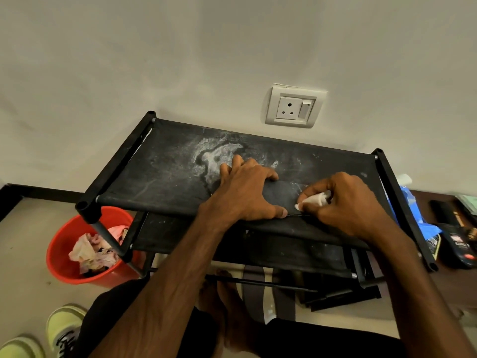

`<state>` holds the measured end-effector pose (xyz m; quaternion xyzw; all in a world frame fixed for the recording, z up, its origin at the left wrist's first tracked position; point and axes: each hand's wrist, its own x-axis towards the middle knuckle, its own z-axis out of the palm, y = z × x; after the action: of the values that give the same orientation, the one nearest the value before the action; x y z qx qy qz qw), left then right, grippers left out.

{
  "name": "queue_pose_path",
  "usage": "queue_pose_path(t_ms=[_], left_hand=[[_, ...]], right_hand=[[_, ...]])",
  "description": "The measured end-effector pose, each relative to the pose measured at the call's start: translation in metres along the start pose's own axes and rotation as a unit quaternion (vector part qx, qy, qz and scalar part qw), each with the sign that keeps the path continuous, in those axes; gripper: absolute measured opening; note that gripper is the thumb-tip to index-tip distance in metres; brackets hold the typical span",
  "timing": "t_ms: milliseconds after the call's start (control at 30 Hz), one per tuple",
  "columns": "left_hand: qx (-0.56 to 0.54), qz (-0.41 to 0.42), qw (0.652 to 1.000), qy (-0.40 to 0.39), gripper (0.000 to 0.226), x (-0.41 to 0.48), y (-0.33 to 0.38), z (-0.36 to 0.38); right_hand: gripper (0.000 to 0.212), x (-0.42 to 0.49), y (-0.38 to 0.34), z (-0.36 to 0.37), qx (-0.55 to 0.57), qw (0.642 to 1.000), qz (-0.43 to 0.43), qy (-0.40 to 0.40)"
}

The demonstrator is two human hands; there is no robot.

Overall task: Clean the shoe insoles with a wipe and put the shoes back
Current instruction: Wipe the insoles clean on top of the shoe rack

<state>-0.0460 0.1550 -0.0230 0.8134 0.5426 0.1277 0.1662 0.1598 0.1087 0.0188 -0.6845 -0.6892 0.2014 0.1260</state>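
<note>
A dark insole [281,196] lies flat on the top shelf of a black fabric shoe rack [165,171], near its front edge. My left hand [245,192] presses down on the insole's left part with spread fingers, thumb at the front rim. My right hand [343,202] pinches a bunched white wipe [313,198] against the insole's right part. Two yellow-green shoes [64,329] stand on the floor at the bottom left.
A red bucket [64,257] with crumpled used wipes sits on the floor left of the rack. White dust stains mark the top shelf. A wall socket [294,107] is behind. A blue packet [415,218] and dark items lie on a brown surface at right.
</note>
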Motion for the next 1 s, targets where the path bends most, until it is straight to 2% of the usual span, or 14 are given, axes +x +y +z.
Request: queue_pose_path(t_ms=[100, 167, 300, 467, 667, 1000], left_hand=[[0.002, -0.003, 1.0, -0.001, 0.079, 0.0, 0.0, 0.001], [0.0, 0.0, 1.0, 0.001, 0.079, 0.001, -0.001, 0.001], [-0.007, 0.007, 1.0, 0.001, 0.078, 0.0, -0.003, 0.0], [-0.009, 0.004, 1.0, -0.004, 0.08, 0.0, -0.002, 0.002], [-0.012, 0.004, 1.0, -0.001, 0.078, 0.0, -0.003, 0.001], [-0.007, 0.007, 1.0, -0.014, 0.081, 0.0, -0.001, 0.001]], right_hand=[[0.008, -0.007, 0.005, 0.005, -0.01, 0.998, 0.027, 0.062], [0.006, -0.012, 0.0, 0.013, -0.02, 0.996, 0.015, 0.084], [0.008, -0.017, -0.018, 0.027, -0.03, 0.996, -0.047, 0.064], [0.004, -0.015, -0.006, 0.015, -0.02, 0.997, 0.021, 0.072], [0.007, -0.013, -0.01, 0.019, -0.018, 0.999, 0.006, 0.047], [0.007, 0.022, -0.012, 0.025, 0.02, 0.992, 0.031, 0.119]])
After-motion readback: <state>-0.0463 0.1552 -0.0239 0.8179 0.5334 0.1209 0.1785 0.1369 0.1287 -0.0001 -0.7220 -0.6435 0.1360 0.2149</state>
